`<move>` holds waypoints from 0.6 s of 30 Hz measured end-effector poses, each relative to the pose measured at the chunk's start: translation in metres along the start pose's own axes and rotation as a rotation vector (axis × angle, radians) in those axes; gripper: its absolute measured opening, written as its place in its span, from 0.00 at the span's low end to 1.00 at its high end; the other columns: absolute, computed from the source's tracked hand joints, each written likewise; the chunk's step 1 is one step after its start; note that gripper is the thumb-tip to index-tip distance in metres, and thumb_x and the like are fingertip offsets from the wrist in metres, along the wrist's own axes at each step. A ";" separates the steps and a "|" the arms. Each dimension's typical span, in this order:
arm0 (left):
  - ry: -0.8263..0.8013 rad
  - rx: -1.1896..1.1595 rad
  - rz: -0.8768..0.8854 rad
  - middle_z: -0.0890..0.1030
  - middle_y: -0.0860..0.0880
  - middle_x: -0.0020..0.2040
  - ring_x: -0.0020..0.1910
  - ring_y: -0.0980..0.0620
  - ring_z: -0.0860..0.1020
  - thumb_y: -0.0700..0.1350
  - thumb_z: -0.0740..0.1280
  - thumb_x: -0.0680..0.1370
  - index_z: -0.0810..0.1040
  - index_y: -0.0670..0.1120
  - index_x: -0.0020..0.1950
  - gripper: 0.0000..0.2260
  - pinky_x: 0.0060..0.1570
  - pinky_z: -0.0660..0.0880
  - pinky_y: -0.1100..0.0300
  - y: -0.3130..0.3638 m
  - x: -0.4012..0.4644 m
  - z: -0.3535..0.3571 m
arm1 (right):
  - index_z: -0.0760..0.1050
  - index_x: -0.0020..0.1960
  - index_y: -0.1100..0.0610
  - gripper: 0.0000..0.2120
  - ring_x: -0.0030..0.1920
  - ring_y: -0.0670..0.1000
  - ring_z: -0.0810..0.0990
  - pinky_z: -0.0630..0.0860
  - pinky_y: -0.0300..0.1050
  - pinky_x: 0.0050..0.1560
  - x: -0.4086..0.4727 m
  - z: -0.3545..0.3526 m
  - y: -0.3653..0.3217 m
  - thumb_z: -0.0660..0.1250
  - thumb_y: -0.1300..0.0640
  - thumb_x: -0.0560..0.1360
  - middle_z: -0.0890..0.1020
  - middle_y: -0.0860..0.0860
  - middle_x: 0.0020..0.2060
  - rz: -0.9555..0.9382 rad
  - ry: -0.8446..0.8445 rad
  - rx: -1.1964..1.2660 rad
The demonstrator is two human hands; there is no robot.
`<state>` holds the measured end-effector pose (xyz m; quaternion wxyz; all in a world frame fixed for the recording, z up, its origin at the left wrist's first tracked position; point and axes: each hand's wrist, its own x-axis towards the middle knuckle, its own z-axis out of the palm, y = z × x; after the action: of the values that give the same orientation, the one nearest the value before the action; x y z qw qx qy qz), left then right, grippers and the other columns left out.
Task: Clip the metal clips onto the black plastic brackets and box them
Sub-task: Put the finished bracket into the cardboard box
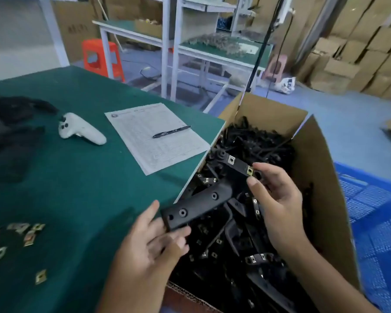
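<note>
- A black plastic bracket [198, 207], L-shaped, is being held over the open cardboard box [321, 168] by both hands.
- Its near end is being gripped by the left hand [149, 242], thumb curled under the end and fingers laid along the side facing the table.
- Its far end is being pinched by the right hand [278, 199], between thumb and fingertips [261, 166], just beside a metal clip [249, 171] already seated on that arm.
- A second metal clip [230, 159] is being carried further along the same arm.
- The box is being kept against the right edge of the green table [81, 177] and is filled with more black brackets [246, 240], many bearing clips.
- Loose metal clips [29, 236] are lying scattered on the table's near left part, well apart from the box.
- A printed sheet [154, 141] is lying on the table with a black pen [171, 132] resting on it.
- A white handheld controller [80, 129] is lying left of the sheet.
- Dark, blurred items [11, 123] are lying at the table's left edge; what they are cannot be told.
- A blue plastic crate [375, 222] is standing to the right of the box.
</note>
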<state>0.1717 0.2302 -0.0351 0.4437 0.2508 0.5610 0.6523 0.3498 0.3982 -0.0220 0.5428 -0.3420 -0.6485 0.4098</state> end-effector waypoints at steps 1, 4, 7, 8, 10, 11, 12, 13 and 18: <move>-0.048 0.042 -0.001 0.84 0.54 0.59 0.57 0.51 0.84 0.34 0.72 0.77 0.69 0.54 0.73 0.29 0.55 0.82 0.50 0.004 -0.001 0.018 | 0.82 0.56 0.49 0.09 0.46 0.44 0.80 0.77 0.37 0.47 0.001 -0.010 0.006 0.72 0.57 0.77 0.83 0.46 0.47 0.012 0.073 -0.016; -0.175 0.199 0.006 0.72 0.60 0.72 0.67 0.61 0.75 0.42 0.72 0.78 0.56 0.58 0.81 0.37 0.71 0.72 0.50 -0.006 0.005 0.058 | 0.80 0.60 0.52 0.12 0.54 0.42 0.82 0.78 0.36 0.52 0.006 -0.034 0.025 0.71 0.62 0.79 0.84 0.44 0.55 0.047 0.250 -0.071; -0.167 0.461 0.062 0.58 0.60 0.79 0.72 0.64 0.67 0.46 0.69 0.80 0.48 0.58 0.82 0.38 0.73 0.68 0.56 -0.010 0.009 0.066 | 0.78 0.57 0.48 0.13 0.51 0.39 0.80 0.76 0.37 0.51 0.006 -0.046 0.043 0.69 0.65 0.79 0.82 0.45 0.52 0.152 0.344 -0.100; -0.165 0.510 0.078 0.60 0.60 0.78 0.71 0.64 0.67 0.46 0.69 0.80 0.51 0.57 0.81 0.36 0.72 0.69 0.58 -0.014 0.009 0.061 | 0.77 0.54 0.48 0.13 0.47 0.37 0.79 0.75 0.37 0.49 0.005 -0.047 0.048 0.68 0.66 0.79 0.80 0.45 0.49 0.190 0.360 -0.083; -0.233 0.535 0.083 0.71 0.63 0.72 0.65 0.66 0.74 0.45 0.70 0.79 0.59 0.56 0.78 0.32 0.64 0.73 0.65 -0.009 0.005 0.045 | 0.77 0.50 0.50 0.13 0.41 0.38 0.77 0.73 0.41 0.47 0.004 -0.044 0.057 0.67 0.68 0.79 0.79 0.45 0.44 0.250 0.364 -0.038; -0.263 0.557 0.103 0.77 0.65 0.66 0.61 0.67 0.77 0.46 0.71 0.78 0.62 0.56 0.75 0.29 0.60 0.74 0.68 -0.006 0.003 0.036 | 0.77 0.49 0.51 0.12 0.40 0.40 0.77 0.73 0.43 0.47 0.003 -0.042 0.061 0.67 0.68 0.79 0.78 0.45 0.43 0.277 0.352 -0.018; -0.256 0.587 0.141 0.80 0.67 0.60 0.57 0.67 0.80 0.48 0.72 0.76 0.65 0.57 0.72 0.27 0.58 0.75 0.69 -0.001 -0.001 0.023 | 0.77 0.48 0.51 0.12 0.40 0.42 0.76 0.72 0.44 0.46 0.001 -0.036 0.065 0.67 0.69 0.79 0.78 0.45 0.42 0.301 0.337 0.003; -0.211 0.616 0.190 0.81 0.68 0.57 0.55 0.66 0.81 0.51 0.71 0.74 0.67 0.57 0.70 0.25 0.58 0.75 0.67 0.006 -0.006 0.008 | 0.77 0.46 0.51 0.13 0.39 0.42 0.76 0.73 0.44 0.45 -0.001 -0.027 0.068 0.66 0.69 0.78 0.78 0.46 0.41 0.316 0.325 0.025; 0.254 0.686 0.404 0.85 0.64 0.49 0.53 0.65 0.82 0.55 0.64 0.77 0.73 0.64 0.60 0.12 0.53 0.72 0.74 0.042 -0.036 -0.079 | 0.79 0.40 0.46 0.24 0.32 0.39 0.76 0.73 0.29 0.34 -0.011 0.064 0.052 0.64 0.76 0.76 0.82 0.42 0.34 0.287 0.116 0.209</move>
<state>0.1114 0.1597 -0.0078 0.1247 0.4067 0.7355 0.5273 0.2889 0.4001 -0.0784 0.5476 -0.3960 -0.5145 0.5278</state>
